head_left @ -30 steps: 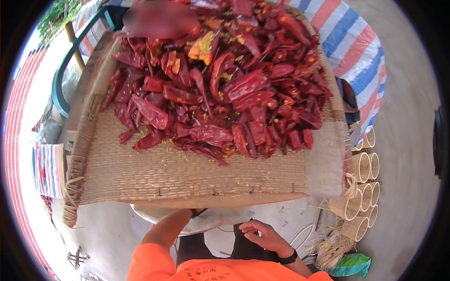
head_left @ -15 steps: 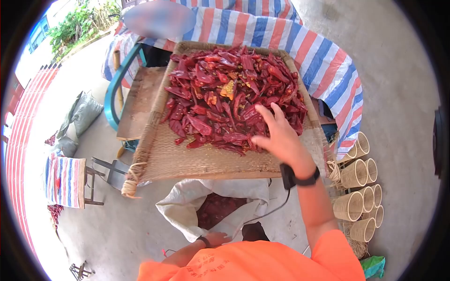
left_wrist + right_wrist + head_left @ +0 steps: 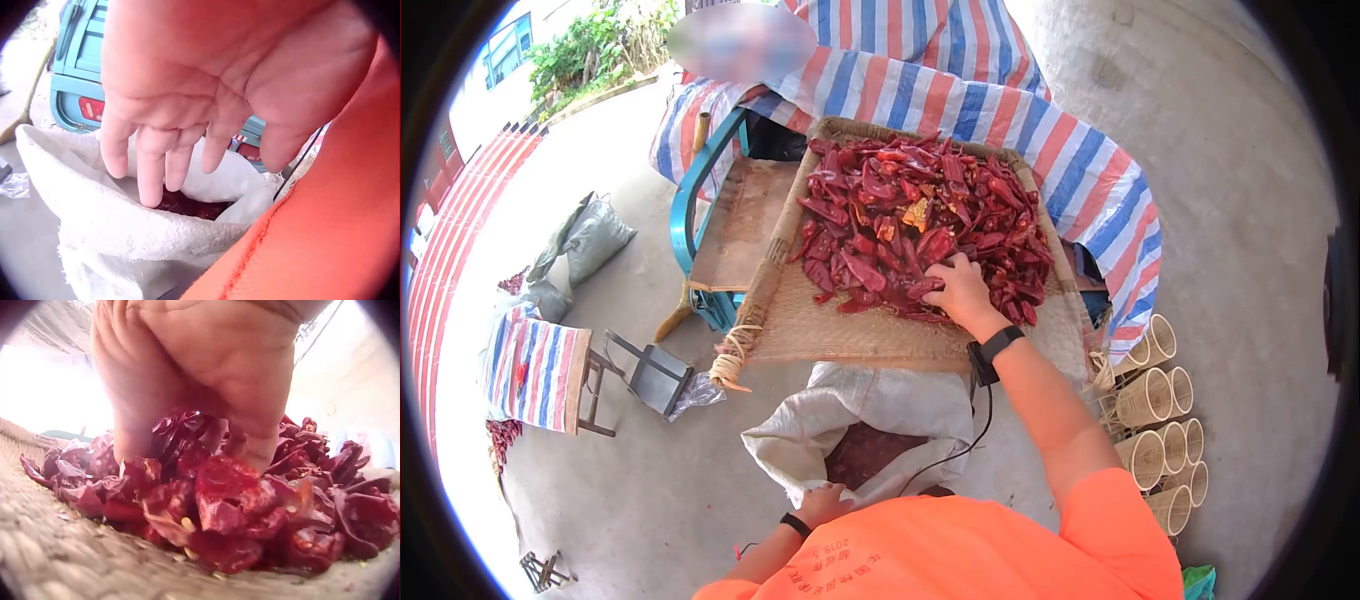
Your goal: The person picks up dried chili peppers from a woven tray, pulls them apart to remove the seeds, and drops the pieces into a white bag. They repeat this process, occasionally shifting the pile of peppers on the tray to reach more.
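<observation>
A broad, tan, rectangular woven tray [image 3: 830, 335] spreads below the fingers of the person's right hand [image 3: 962, 295]. A white, wide-mouthed woven sack [image 3: 880, 395] gapes under the left hand [image 3: 824, 505], whose fingers hang loose, almost straight, at its rim. Wrinkled, dark-red dried peppers [image 3: 900, 230] heap around the right fingers, which curl round some, tips buried. Small pale-yellow seeds [image 3: 187, 524] lie below those fingers.

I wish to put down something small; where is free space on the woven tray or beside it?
On the woven tray, the strip between the red chilies and its near edge is mostly bare; so is the wooden board between tray and teal armrest. Crowded: the tray's middle, where the right hand reaches among chilies.
</observation>
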`<move>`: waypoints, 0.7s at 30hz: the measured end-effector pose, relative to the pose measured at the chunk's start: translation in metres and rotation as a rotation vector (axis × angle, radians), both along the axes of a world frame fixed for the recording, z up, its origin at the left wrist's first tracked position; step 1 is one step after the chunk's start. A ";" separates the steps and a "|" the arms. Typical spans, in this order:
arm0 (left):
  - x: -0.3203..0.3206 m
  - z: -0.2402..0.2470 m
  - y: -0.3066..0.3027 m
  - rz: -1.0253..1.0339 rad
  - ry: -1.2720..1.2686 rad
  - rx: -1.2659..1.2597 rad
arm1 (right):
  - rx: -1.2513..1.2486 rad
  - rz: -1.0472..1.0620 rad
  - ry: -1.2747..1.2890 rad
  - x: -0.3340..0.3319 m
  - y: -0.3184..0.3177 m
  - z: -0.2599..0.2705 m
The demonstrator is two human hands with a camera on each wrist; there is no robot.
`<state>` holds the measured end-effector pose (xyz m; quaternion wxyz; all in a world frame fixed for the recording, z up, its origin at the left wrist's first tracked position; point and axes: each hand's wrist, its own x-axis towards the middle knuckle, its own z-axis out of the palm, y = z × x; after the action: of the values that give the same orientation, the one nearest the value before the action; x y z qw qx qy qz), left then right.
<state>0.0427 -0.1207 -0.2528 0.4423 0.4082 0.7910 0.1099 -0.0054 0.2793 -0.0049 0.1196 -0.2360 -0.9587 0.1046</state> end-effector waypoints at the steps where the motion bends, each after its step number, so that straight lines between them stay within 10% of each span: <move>1: 0.001 0.010 -0.002 0.004 0.026 0.010 | -0.033 -0.021 -0.004 0.002 0.004 -0.003; 11: -0.017 0.040 0.002 0.120 0.040 0.439 | -0.365 -0.019 0.300 0.016 0.058 0.022; 14: -0.026 0.107 0.026 0.240 -0.175 0.562 | -1.078 0.036 0.590 0.012 0.062 0.039; 21: -0.042 0.194 0.077 0.337 -0.454 0.810 | -1.375 0.083 0.659 0.021 0.055 0.051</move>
<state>0.0003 -0.0435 -0.0587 0.3851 0.3794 0.6236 0.5648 0.0160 0.3346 0.0463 0.2217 -0.1779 -0.6007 0.7473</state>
